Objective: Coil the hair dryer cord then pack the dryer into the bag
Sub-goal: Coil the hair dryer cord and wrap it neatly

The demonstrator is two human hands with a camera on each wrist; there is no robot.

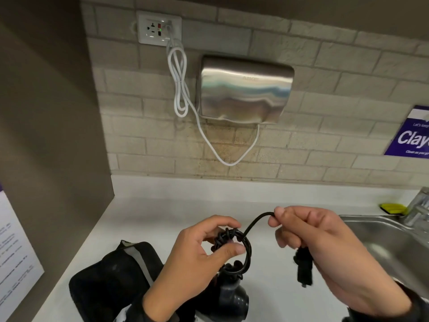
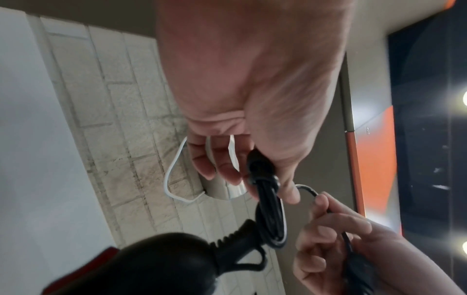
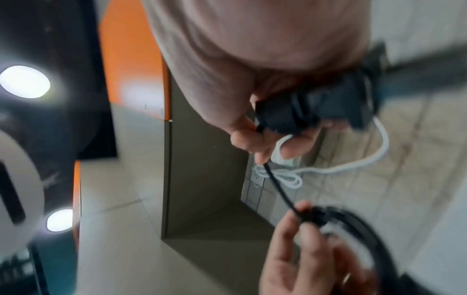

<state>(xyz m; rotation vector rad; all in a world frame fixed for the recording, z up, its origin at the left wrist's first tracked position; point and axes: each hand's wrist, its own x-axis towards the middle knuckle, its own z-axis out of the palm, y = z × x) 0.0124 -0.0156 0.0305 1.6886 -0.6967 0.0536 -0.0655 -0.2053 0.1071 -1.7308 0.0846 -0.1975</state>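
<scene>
My left hand (image 1: 228, 235) pinches a small coil of black cord (image 1: 243, 254) between thumb and fingers, above the counter. From the coil, the black hair dryer (image 1: 232, 296) hangs just over the counter at the bottom of the head view. My right hand (image 1: 276, 217) grips the cord's free end, and the plug (image 1: 303, 268) dangles below the palm. A short arc of cord runs between the two hands. The black bag (image 1: 116, 275) lies on the counter to the left of the dryer. The left wrist view shows the coil (image 2: 270, 215) and the dryer (image 2: 164, 263). The right wrist view shows the plug (image 3: 316, 103).
A steel sink (image 1: 383, 240) with a faucet (image 1: 417, 205) and a yellow sponge (image 1: 392, 208) sits at the right. On the brick wall hang a steel hand dryer (image 1: 246, 89), its white cord (image 1: 178, 77) and an outlet (image 1: 160, 29). A grey panel closes the left side.
</scene>
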